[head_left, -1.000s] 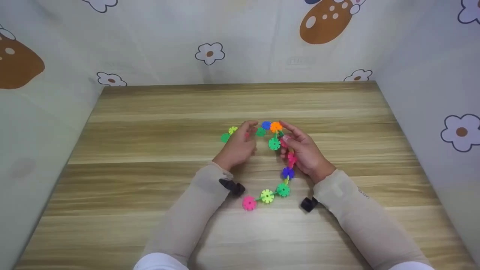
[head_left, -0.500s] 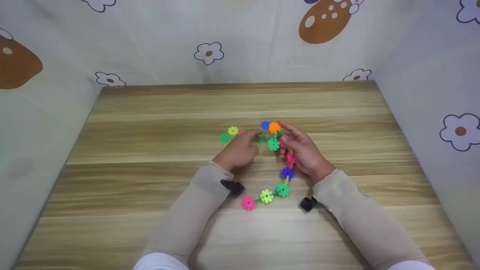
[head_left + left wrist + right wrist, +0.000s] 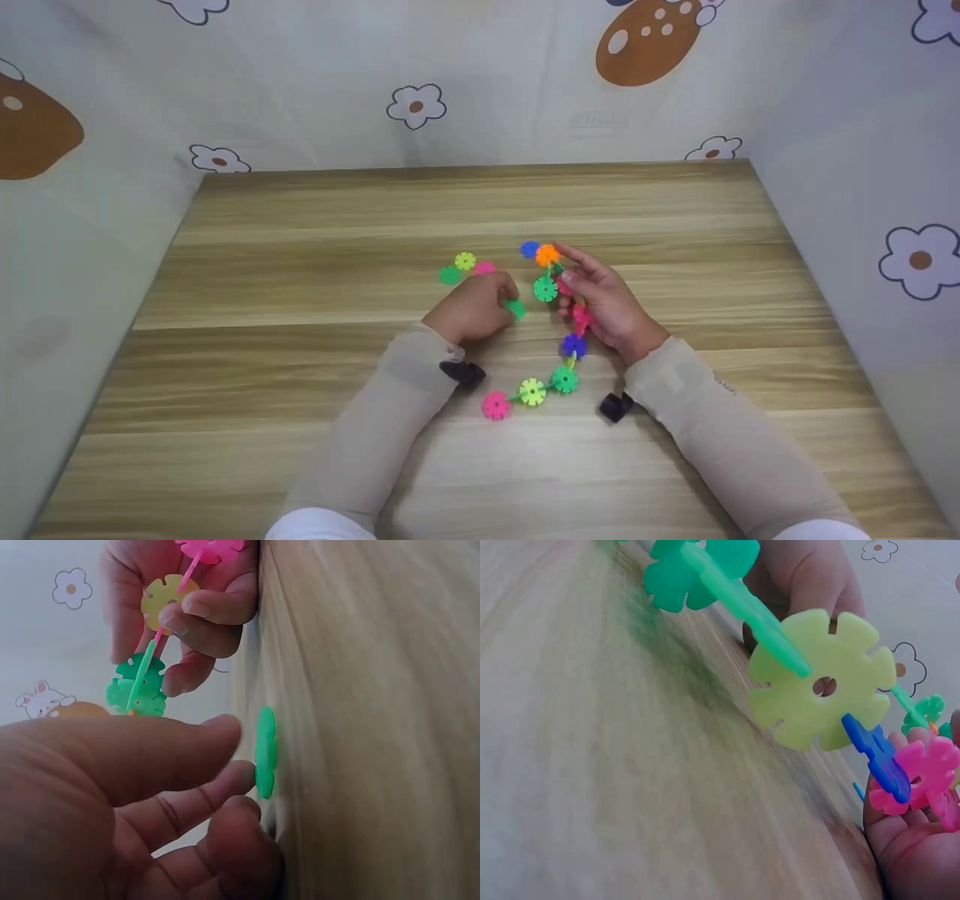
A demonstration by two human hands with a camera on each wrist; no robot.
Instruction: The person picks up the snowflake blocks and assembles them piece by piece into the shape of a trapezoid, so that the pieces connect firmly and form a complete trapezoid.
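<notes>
My right hand [image 3: 611, 306] grips a chain of interlocking plastic snowflake discs [image 3: 532, 392]. From that hand the chain curves down toward me through pink, blue, green and yellow discs to a pink end disc [image 3: 496, 406]. Its upper part, with a green disc [image 3: 545, 289] and an orange disc [image 3: 547, 255], sits by the right fingertips. My left hand [image 3: 471, 309] is low over the tabletop, fingers bent, at a loose green disc [image 3: 516, 309]. In the left wrist view this green disc [image 3: 266, 754] lies flat at the fingertips, with the thumb apart from it.
Loose green [image 3: 450, 275], yellow [image 3: 465, 261] and pink [image 3: 485, 268] discs lie beyond my left hand. A blue disc [image 3: 530, 249] is beside the orange one. Black wrist cameras [image 3: 616, 407] stick out from both sleeves. Patterned cloth walls [image 3: 487, 90] border the wooden table [image 3: 300, 217].
My left hand has drawn the loose green disc toward me, away from the blue disc. The pink disc behind that hand now shows. My right hand keeps its hold on the chain, almost still.
</notes>
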